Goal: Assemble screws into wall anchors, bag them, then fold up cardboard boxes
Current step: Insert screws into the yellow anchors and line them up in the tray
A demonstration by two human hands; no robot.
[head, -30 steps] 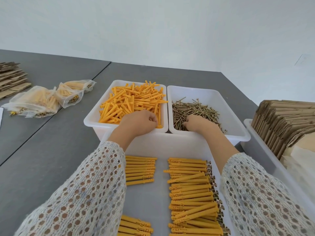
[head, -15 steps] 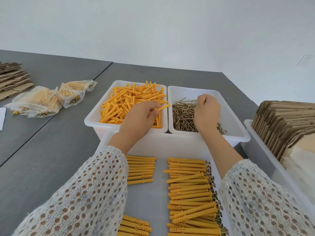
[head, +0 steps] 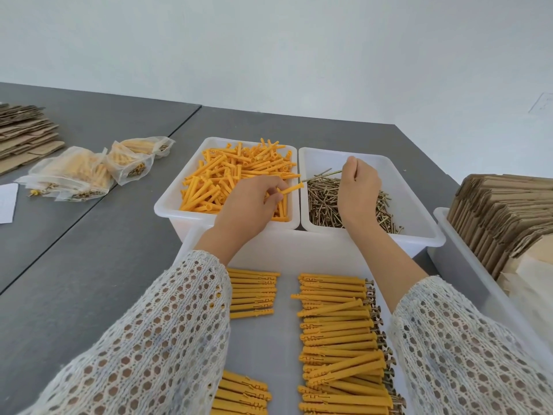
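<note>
- Head view: left hand (head: 248, 202) grip pinches one orange anchor (head: 289, 189), open end aimed right, over the anchor bin (head: 167, 205)
- Right hand (head: 357, 187) grip pinches a screw (head: 321, 177) by its head end, tip pointing left, just short of the anchor's mouth
- Step: screw-into-anchor assembly, mid-batch by my read; bagging and box folding not started for this lot
- Next: line the tip up with the bore and push in; the two are slightly off axis, so expect a small tilt correction
- Below both grips: tray (head: 287, 253) with rows of assembled anchors (head: 338, 333), the drop spot
- Under the right grip: screw bin (head: 419, 217)
- Far left of the left grip: filled bags (head: 74, 172), flat cardboard (head: 24, 130) on the counter (head: 74, 250)
- Right of the right grip: more flat boxes (head: 502, 217)
- Nothing blocks the join
</note>
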